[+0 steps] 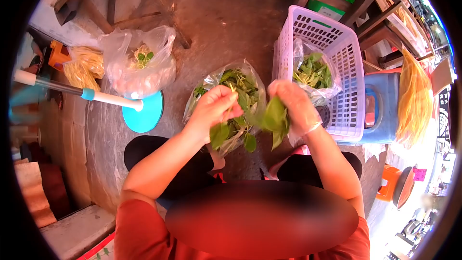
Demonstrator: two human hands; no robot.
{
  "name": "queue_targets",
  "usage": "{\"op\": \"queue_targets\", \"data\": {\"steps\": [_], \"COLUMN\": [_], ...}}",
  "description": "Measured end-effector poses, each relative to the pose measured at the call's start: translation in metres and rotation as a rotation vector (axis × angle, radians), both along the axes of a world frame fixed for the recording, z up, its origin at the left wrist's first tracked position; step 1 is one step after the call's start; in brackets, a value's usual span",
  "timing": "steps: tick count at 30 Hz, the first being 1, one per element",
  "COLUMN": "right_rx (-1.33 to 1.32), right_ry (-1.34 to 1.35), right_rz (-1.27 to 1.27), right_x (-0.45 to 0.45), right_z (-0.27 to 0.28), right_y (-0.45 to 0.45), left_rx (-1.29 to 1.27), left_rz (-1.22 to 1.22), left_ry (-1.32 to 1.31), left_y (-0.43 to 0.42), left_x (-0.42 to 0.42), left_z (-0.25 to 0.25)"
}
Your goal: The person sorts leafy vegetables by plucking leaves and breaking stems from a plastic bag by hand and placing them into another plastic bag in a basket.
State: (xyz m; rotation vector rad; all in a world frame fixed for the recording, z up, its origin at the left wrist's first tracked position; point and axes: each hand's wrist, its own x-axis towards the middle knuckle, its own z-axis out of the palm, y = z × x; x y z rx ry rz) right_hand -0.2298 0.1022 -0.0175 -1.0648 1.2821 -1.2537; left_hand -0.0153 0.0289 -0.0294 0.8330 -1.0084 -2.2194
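My left hand (pixel 214 108) is nearly closed: thumb and fingertips pinch a thin stem (pixel 232 90). Broad leaf (pixel 220 134) hangs just below; can't tell if it's on the same stem. My right hand (pixel 294 108), in a clear plastic glove, is curled around a leafy bunch (pixel 275 118), leaves pointing down; exact finger grip hidden. Hands apart, narrow gap between.

Clear bag (pixel 190 108) sits on the floor below and between my hands, mouth spread, full of greens (pixel 243 83), some spilling over the near edge. My knees flank it.

Right side is tight: lilac basket (pixel 355 127) stands just beside my right hand, its tall wall near my knuckles, second bag of greens (pixel 313 70) inside. Blue container (pixel 387 103) behind that.

Left side is looser: turquoise disc base (pixel 143 120) on the floor, whitish plastic bag (pixel 137 79) beyond it, well apart from my hand. Ahead, concrete floor (pixel 231 14) stretches between wooden legs (pixel 177 21) and the basket, giving forward room.
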Motion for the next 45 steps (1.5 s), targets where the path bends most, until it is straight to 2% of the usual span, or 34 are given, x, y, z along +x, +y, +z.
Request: {"op": "queue_targets", "data": {"steps": [1,4,5,7,8,11,12,15,16,22,24,25,26,27,29,30,32,34,35,37,39,40,41,43,45], "right_rx": [-0.002,0.372,0.482,0.701,0.656,0.513,0.526,0.511,0.571,0.503,0.411,0.363,0.104,0.051,-0.060,0.041,0.039,0.118,0.302,0.231,0.170,0.155,0.140,0.178,0.304], "right_ry": [0.060,-0.208,-0.326,-0.561,-0.633,-0.328,-0.405,-0.416,-0.452,-0.504,-0.265,-0.145,0.105,0.180,0.329,0.239,0.185,-0.166,-0.552,-0.644,-0.565,-0.504,-0.445,-0.460,-0.422], "right_rz": [0.099,0.302,0.276,0.225,0.206,0.474,0.458,0.493,0.439,0.359,0.495,0.559,0.640,0.631,0.615,0.440,0.095,-0.219,-0.365,-0.443,-0.412,-0.398,-0.384,-0.285,-0.249], "right_x": [0.003,0.024,0.027,0.037,0.045,0.044,0.047,0.051,0.052,0.058,0.058,0.058,0.059,0.057,0.050,0.041,0.004,-0.039,-0.050,-0.054,-0.055,-0.052,-0.049,-0.042,-0.038], "right_z": [0.001,-0.008,-0.005,0.016,0.016,0.005,0.015,-0.004,0.001,-0.010,-0.012,-0.014,-0.026,-0.028,-0.030,-0.027,-0.024,-0.017,-0.005,0.014,0.015,0.014,0.014,0.016,0.016], "right_y": [0.004,0.010,0.012,0.013,0.014,0.019,0.022,0.025,0.027,0.030,0.029,0.029,0.032,0.032,0.033,0.028,0.011,0.000,0.000,0.005,0.007,0.008,0.009,0.011,0.011], "left_rx": [-0.050,-0.237,-0.262,-0.469,-0.531,-0.656,-0.581,-0.535,-0.608,-0.342,-0.306,-0.188,-0.053,0.082,0.084,0.043,-0.018,-0.044,-0.040,-0.023,-0.456,-0.600,-0.863,-1.343,-1.392], "left_rz": [0.023,0.059,0.038,0.028,0.035,0.066,0.045,0.038,0.021,-0.001,0.049,0.102,0.162,0.223,0.312,0.350,0.338,0.352,0.294,0.084,-0.086,-0.332,-0.456,-0.461,-0.499], "left_ry": [-0.028,-0.054,-0.092,-0.201,-0.243,-0.265,-0.281,-0.250,-0.274,-0.151,-0.092,-0.012,0.005,0.022,0.040,0.027,-0.046,-0.104,-0.128,-0.342,-0.389,-0.612,-0.690,-0.701,-0.751], "left_y": [0.000,0.002,0.008,0.016,0.021,0.026,0.027,0.024,0.025,0.032,0.028,0.020,0.010,-0.001,-0.025,-0.033,-0.044,-0.042,-0.035,-0.029,-0.006,0.000,0.008,0.017,0.012], "left_x": [-0.001,-0.013,-0.015,-0.018,-0.020,-0.020,-0.019,-0.019,-0.019,-0.021,-0.020,-0.018,-0.013,-0.008,0.002,0.004,0.007,0.004,0.005,0.006,-0.005,-0.008,-0.013,-0.011,-0.009], "left_z": [-0.001,0.002,0.008,0.000,-0.001,-0.004,0.006,-0.005,-0.004,0.000,-0.005,-0.010,-0.010,-0.008,-0.012,-0.015,-0.029,-0.043,-0.049,-0.069,-0.084,-0.066,-0.047,-0.063,-0.075]}}
